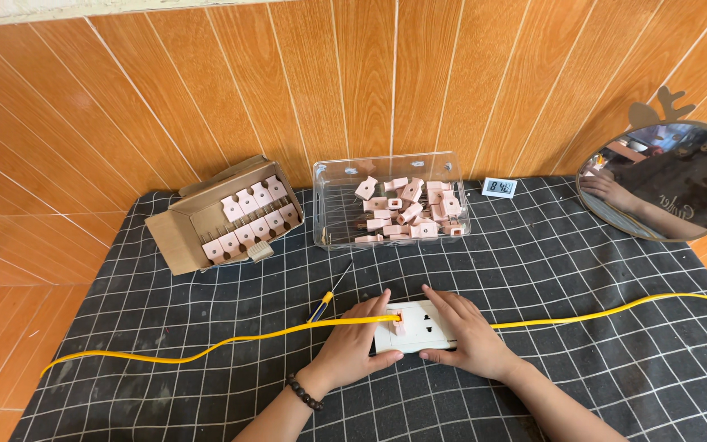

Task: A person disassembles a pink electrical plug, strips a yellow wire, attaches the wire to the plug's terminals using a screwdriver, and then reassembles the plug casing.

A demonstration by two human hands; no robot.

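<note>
- Fingers of left hand (pixel 352 344) curl round the left end of a white socket plate (pixel 413 326), thumb + index pressed together over a small pink plug (pixel 398 322) at the plate's top-left; looks like a pinch but can't tell for sure.
- Right hand (pixel 466 334) lies flat on the plate's right half, fingers slightly spread, pointing to abt 10 o'clock, thumb hooked under the plate's near edge.
- Plate sits bottom centre on the black grid mat (pixel 583 270), at 6 o'clock from the clear plastic tray (pixel 391 166).
- Yellow cable (pixel 231 338) runs across the mat from 9 to 3 o'clock, passes under both hands, touching the plate's top-left by the plug.
- Screwdriver w/ yellow-blue handle (pixel 326 302) lies just beside left hand at its 11 o'clock, tip pointing up to abt 1 o'clock.
- Tray holds a loose pile of pink plugs (pixel 407 209), mostly on its right side.
- Cardboard box (pixel 175 237) at 10 o'clock from the hands, tilted, w/ pink plugs set in neat rows (pixel 251 217).
- Small white digital display (pixel 499 187) at 3 o'clock of the tray, near it.
- Round mirror w/ antler top (pixel 664 176) leans on the wood-panel wall (pixel 206 90) at far right, abt 2 o'clock from the hands.
- Dark bead bracelet (pixel 304 393) on left wrist.
</note>
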